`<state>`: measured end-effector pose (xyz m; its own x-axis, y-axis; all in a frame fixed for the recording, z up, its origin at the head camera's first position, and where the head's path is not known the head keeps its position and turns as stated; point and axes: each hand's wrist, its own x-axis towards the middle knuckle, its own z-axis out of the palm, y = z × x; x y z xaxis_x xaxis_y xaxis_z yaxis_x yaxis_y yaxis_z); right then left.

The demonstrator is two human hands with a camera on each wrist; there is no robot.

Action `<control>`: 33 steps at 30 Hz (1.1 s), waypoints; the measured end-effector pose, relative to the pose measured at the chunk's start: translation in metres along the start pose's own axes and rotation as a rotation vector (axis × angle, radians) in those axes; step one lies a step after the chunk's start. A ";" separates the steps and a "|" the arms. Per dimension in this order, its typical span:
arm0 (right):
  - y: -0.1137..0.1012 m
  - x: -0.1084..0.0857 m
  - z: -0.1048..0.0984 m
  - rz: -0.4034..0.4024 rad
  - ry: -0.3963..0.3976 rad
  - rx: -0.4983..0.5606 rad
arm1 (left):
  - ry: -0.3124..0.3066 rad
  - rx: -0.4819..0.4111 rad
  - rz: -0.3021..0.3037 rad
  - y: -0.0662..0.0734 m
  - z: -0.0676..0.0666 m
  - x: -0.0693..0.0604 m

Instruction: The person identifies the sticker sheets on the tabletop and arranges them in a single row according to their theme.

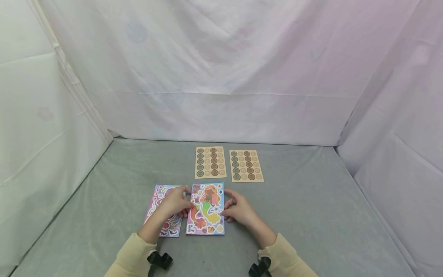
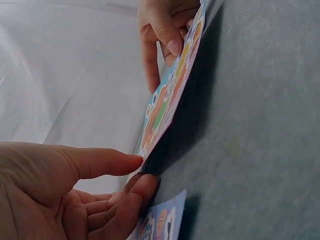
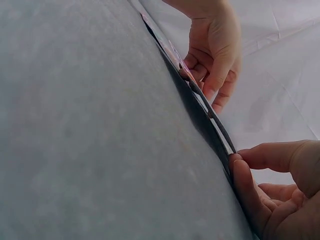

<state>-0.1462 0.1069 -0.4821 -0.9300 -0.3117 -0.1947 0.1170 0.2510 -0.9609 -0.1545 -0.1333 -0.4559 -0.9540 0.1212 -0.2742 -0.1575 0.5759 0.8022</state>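
A colourful mermaid sticker sheet [image 1: 206,209] is held between both hands, just above the grey surface. My left hand [image 1: 175,202] pinches its left edge, thumb on top and fingers beneath, as the left wrist view shows. On its right edge my right hand [image 1: 240,209] has thumb above and fingertips under the rim; the right wrist view shows this pinch at the edge. Partly under my left hand and forearm lies a second pink and purple sticker sheet [image 1: 173,227], its middle hidden.
Two tan sheets with rows of round brown stickers, one left [image 1: 210,162] and one right [image 1: 246,166], lie side by side behind the hands. The grey table [image 1: 328,215] is bordered by white cloth [image 1: 221,115] at the back and sides.
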 end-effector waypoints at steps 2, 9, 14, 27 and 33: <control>0.000 0.000 0.000 0.002 0.000 -0.002 | 0.004 0.009 0.002 0.000 0.001 0.000; -0.002 -0.001 0.002 0.012 0.011 -0.014 | 0.009 0.023 0.010 0.000 0.003 -0.002; -0.002 -0.001 0.003 0.020 0.016 -0.033 | 0.004 0.017 0.014 0.000 0.003 -0.003; -0.001 0.001 0.004 0.039 0.035 -0.072 | -0.022 0.016 -0.023 -0.002 0.003 0.000; -0.002 0.001 0.004 0.048 0.035 -0.065 | -0.034 0.008 -0.032 -0.002 0.002 0.002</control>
<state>-0.1460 0.1027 -0.4811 -0.9356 -0.2659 -0.2322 0.1401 0.3240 -0.9356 -0.1552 -0.1326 -0.4587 -0.9394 0.1299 -0.3174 -0.1853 0.5865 0.7885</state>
